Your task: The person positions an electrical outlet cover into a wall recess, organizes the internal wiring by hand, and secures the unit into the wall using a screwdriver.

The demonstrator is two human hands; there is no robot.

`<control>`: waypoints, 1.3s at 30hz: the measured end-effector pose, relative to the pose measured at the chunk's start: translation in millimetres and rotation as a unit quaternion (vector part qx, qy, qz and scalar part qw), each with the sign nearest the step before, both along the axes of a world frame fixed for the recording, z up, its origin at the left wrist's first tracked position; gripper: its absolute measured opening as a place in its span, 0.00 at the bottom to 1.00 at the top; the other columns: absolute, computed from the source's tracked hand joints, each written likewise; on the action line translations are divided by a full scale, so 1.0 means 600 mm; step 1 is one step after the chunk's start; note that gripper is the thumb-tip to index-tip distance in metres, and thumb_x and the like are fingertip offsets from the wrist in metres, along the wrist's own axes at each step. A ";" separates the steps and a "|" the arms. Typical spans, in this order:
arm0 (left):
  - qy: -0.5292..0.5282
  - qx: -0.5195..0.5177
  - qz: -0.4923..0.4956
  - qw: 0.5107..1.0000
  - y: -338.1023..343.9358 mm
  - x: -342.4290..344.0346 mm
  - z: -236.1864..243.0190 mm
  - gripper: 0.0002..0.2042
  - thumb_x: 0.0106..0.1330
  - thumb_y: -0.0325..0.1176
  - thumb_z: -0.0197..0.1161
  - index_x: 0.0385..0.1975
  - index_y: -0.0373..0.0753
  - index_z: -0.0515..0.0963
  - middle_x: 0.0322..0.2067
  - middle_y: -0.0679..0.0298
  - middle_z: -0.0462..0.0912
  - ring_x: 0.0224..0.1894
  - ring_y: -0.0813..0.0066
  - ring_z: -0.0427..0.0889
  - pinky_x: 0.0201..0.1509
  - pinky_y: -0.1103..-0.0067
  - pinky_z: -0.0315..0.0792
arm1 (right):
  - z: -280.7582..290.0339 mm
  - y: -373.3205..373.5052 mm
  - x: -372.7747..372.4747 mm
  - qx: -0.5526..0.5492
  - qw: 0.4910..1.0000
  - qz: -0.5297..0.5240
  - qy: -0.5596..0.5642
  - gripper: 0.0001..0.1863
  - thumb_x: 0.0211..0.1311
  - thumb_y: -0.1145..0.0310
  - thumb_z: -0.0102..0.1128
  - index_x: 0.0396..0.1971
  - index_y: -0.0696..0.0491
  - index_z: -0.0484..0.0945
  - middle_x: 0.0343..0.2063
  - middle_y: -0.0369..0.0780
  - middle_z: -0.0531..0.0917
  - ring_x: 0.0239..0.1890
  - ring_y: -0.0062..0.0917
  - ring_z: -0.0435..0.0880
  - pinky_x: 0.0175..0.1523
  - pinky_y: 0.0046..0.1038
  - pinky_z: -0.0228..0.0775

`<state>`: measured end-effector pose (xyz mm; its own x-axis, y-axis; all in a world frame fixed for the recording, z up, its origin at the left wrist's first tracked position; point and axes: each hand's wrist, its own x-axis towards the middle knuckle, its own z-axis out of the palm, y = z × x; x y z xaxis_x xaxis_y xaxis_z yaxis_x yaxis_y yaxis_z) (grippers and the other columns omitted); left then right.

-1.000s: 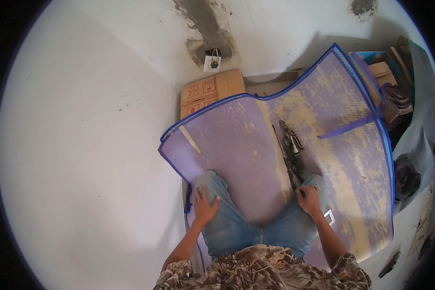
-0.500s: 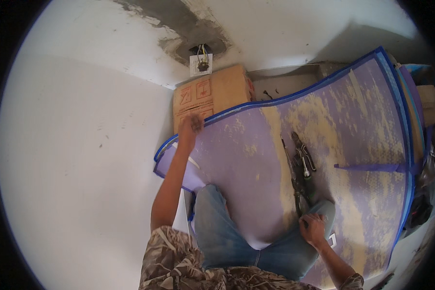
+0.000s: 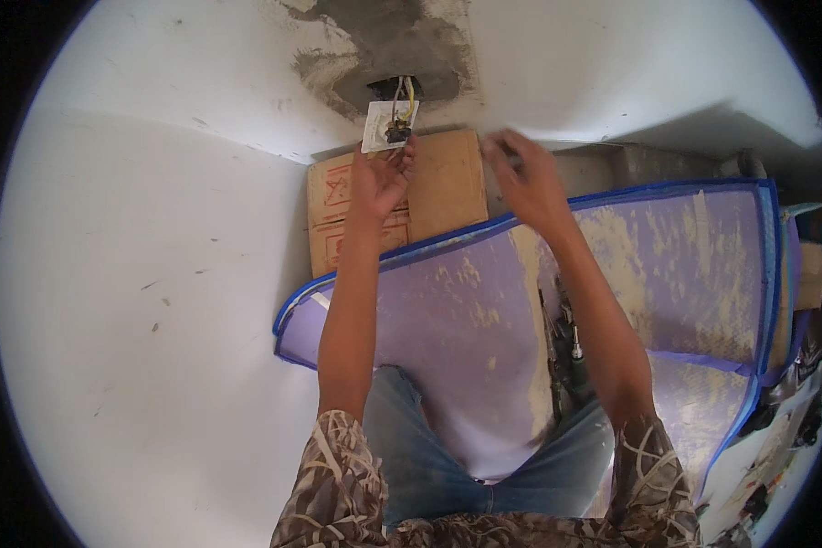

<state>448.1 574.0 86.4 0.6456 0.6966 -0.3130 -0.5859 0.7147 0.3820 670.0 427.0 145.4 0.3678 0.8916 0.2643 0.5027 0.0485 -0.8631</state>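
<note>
A white wall plate (image 3: 377,121), an electrical fitting with a dark back part, hangs by several grey and yellow wires (image 3: 409,89) from a hole in the wall. My left hand (image 3: 383,183) grips the plate's lower edge from below, fingers closed around it. To its right, in front of the wall and beside the cardboard box, my right hand (image 3: 526,175) is raised. Its fingers look curled but are smeared by motion, so whether anything is in them does not show.
The cardboard box (image 3: 447,178) stands against the wall under the plate. A worn purple mat with blue edging (image 3: 447,310) spreads below me. Several hand tools, one a screwdriver (image 3: 576,345), lie on it, partly behind my right forearm. Boxes and bags (image 3: 808,274) crowd the right side.
My left hand has risen from the mat's edge to the wall plate and taken hold of it. My right hand has left my knee and come up towards the wall. The plate has tilted.
</note>
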 end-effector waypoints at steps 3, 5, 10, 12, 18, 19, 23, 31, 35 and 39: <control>0.062 0.058 0.057 0.995 -0.009 -0.027 0.016 0.22 0.74 0.44 0.48 0.57 0.31 0.67 0.47 0.51 0.75 0.42 0.67 0.76 0.45 0.77 0.74 | 0.038 0.113 -0.042 0.030 0.999 0.012 -0.026 0.15 0.67 0.62 0.55 0.36 0.61 0.80 0.30 0.48 0.83 0.30 0.38 0.81 0.38 0.34 0.71; 0.125 0.059 0.097 0.986 -0.008 -0.030 0.028 0.20 0.74 0.41 0.50 0.57 0.32 0.68 0.46 0.53 0.75 0.41 0.69 0.76 0.44 0.78 0.74 | 0.043 0.149 -0.071 -0.016 0.996 -0.025 -0.081 0.16 0.66 0.60 0.55 0.35 0.60 0.81 0.30 0.49 0.83 0.31 0.43 0.82 0.38 0.38 0.72; 0.187 0.084 0.123 0.971 -0.004 -0.043 0.042 0.21 0.72 0.39 0.55 0.60 0.33 0.68 0.43 0.59 0.76 0.39 0.74 0.76 0.42 0.81 0.73 | 0.070 0.168 -0.147 -0.044 0.980 -0.077 -0.176 0.15 0.64 0.61 0.54 0.32 0.58 0.81 0.25 0.50 0.81 0.32 0.50 0.81 0.38 0.45 0.73; 0.213 0.145 0.134 0.957 -0.005 -0.054 0.044 0.23 0.71 0.38 0.58 0.61 0.33 0.68 0.41 0.60 0.77 0.39 0.76 0.76 0.42 0.82 0.72 | 0.076 0.178 -0.162 -0.056 0.976 -0.073 -0.198 0.14 0.64 0.62 0.54 0.31 0.58 0.81 0.24 0.50 0.80 0.32 0.50 0.81 0.39 0.45 0.73; 0.397 0.307 0.166 0.849 -0.039 -0.017 0.059 0.31 0.66 0.34 0.65 0.65 0.29 0.62 0.42 0.59 0.76 0.44 0.76 0.75 0.48 0.80 0.72 | 0.037 0.203 -0.120 -0.030 0.973 -0.057 -0.223 0.12 0.62 0.67 0.53 0.30 0.61 0.81 0.26 0.52 0.82 0.32 0.50 0.81 0.40 0.42 0.73; 0.408 0.316 0.177 0.838 -0.045 -0.009 0.059 0.32 0.65 0.34 0.66 0.66 0.29 0.61 0.44 0.58 0.76 0.45 0.75 0.75 0.49 0.80 0.72 | 0.018 0.211 -0.110 -0.033 0.978 -0.050 -0.201 0.12 0.62 0.67 0.53 0.30 0.61 0.81 0.27 0.53 0.82 0.31 0.49 0.81 0.40 0.40 0.72; 0.469 0.360 0.204 0.780 -0.065 0.012 0.051 0.34 0.64 0.31 0.67 0.67 0.29 0.58 0.49 0.55 0.75 0.48 0.73 0.75 0.51 0.78 0.72 | -0.035 0.233 -0.072 -0.087 0.994 0.018 -0.056 0.18 0.54 0.62 0.64 0.42 0.58 0.83 0.36 0.54 0.82 0.44 0.51 0.80 0.52 0.43 0.71; 0.457 0.409 0.259 0.746 -0.070 -0.001 0.082 0.36 0.61 0.28 0.69 0.67 0.29 0.57 0.51 0.55 0.69 0.47 0.71 0.75 0.51 0.76 0.73 | -0.013 0.235 -0.063 -0.200 0.955 0.133 0.175 0.20 0.68 0.52 0.56 0.45 0.54 0.83 0.36 0.34 0.85 0.35 0.18 0.77 0.38 0.25 0.69; 0.499 0.434 0.247 0.709 -0.068 -0.011 0.070 0.38 0.58 0.30 0.71 0.67 0.31 0.59 0.51 0.54 0.69 0.44 0.70 0.74 0.49 0.74 0.72 | 0.009 0.227 -0.073 -0.244 0.924 0.130 0.265 0.20 0.68 0.51 0.56 0.47 0.51 0.84 0.41 0.36 0.84 0.40 0.20 0.77 0.40 0.22 0.67; 0.554 0.469 0.251 0.641 -0.074 -0.002 0.067 0.41 0.54 0.35 0.74 0.67 0.31 0.60 0.50 0.52 0.69 0.42 0.65 0.72 0.50 0.71 0.70 | 0.011 0.234 -0.075 -0.244 0.925 0.094 0.275 0.21 0.68 0.51 0.56 0.48 0.53 0.83 0.45 0.41 0.83 0.45 0.26 0.78 0.48 0.26 0.70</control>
